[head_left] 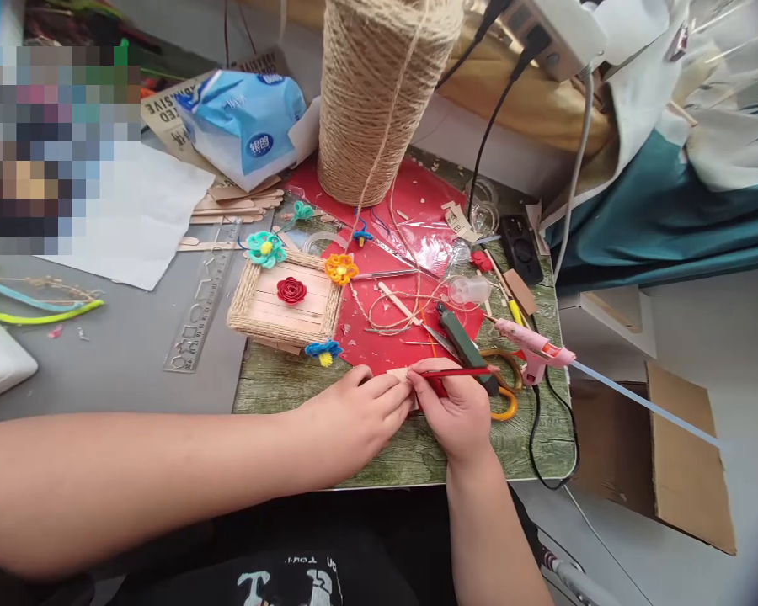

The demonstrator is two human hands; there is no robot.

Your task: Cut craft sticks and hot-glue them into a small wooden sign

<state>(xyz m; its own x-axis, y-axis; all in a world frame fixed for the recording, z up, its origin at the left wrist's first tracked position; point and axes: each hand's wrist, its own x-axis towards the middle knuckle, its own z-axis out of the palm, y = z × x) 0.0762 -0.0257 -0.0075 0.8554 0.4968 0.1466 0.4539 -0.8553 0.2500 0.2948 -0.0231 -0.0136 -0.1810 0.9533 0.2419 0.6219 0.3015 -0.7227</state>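
Note:
My left hand (357, 417) and my right hand (456, 408) meet at the front of a green wood-grain mat (278, 383). Their fingers are pinched together on a small pale wooden stick piece (399, 373). My right hand also grips a thin red stick (461, 371) that points right. Just behind lies a twine-wrapped stick frame (284, 307) with a red paper rose, plus teal, orange and blue flowers at its corners.
A big cone of jute twine (379, 93) stands on red paper (417, 210). A pink glue gun (534, 345), green-handled cutter (464, 341), orange scissors (505, 404), a clear ruler (205, 299), tissue pack (246, 122) and cardboard (675, 454) lie around.

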